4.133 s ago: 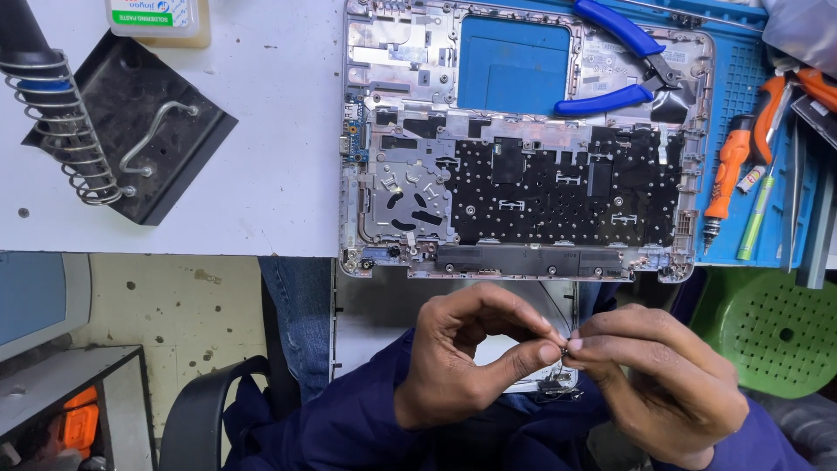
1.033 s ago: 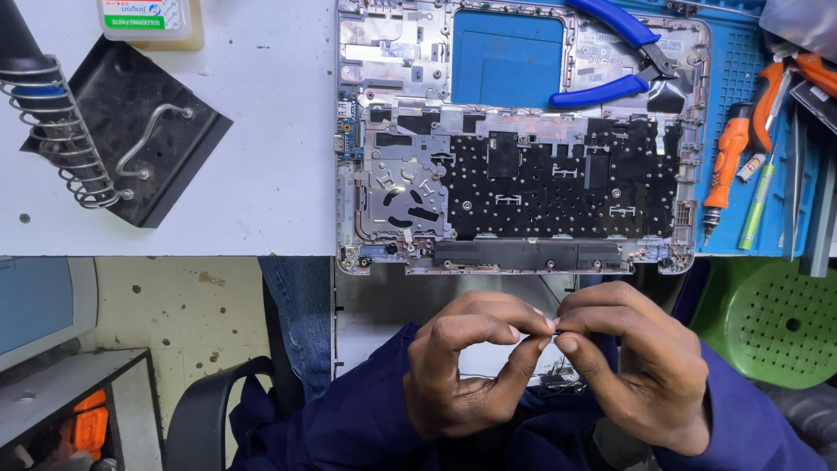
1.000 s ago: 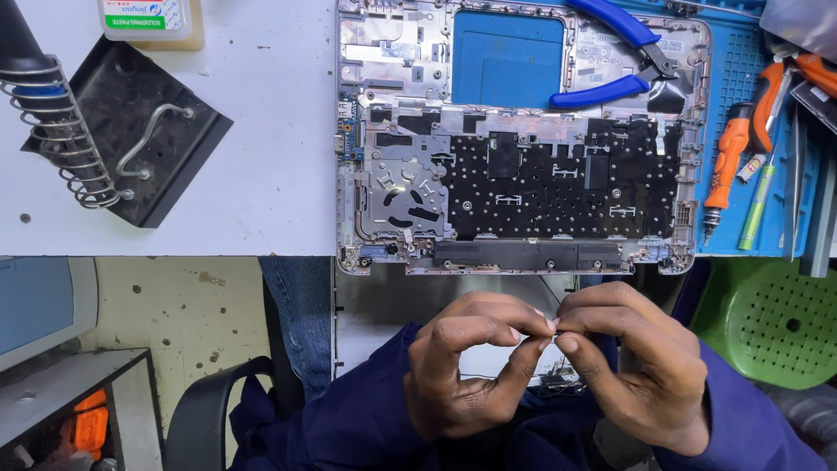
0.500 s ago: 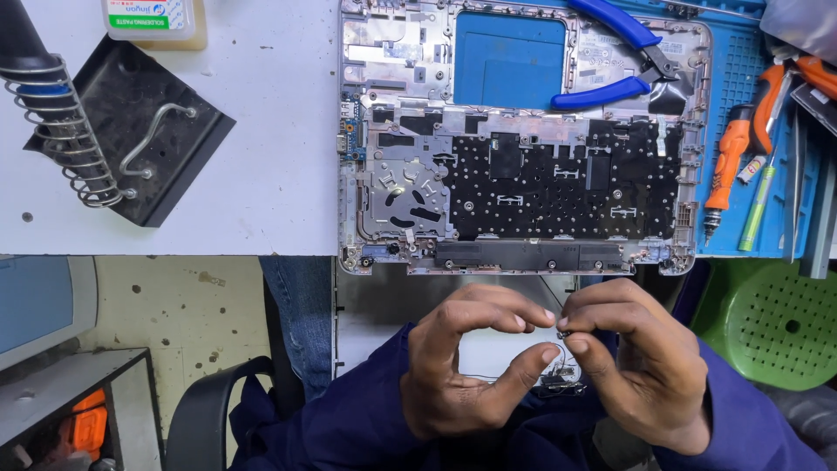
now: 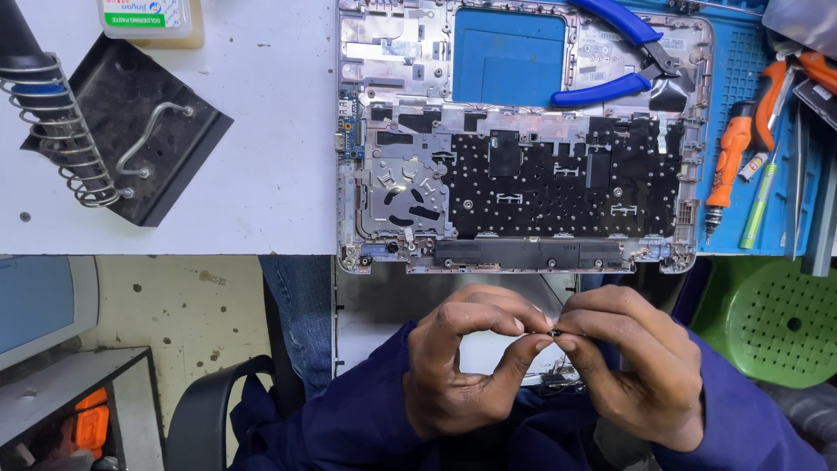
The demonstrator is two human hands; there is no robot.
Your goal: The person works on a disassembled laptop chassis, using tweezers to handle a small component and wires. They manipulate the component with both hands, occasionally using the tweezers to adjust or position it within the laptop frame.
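The left hand [image 5: 466, 366] and right hand [image 5: 641, 366] are pinching closed, fingertip to fingertip, on a tiny dark part [image 5: 555, 332] held between them, below the table edge; the opened laptop chassis [image 5: 523, 139] is lying directly ahead, blue-handled pliers [image 5: 615, 52] resting on it.

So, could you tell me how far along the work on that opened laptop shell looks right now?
Done: the laptop shell lies opened on the white bench, its inner metal plate bare, with blue pliers resting on it. In hand: the left hand and right hand pinch a tiny dark part between fingertips, below the bench edge. Left: nothing is refitted on the shell; the orange screwdriver lies unused beside it.
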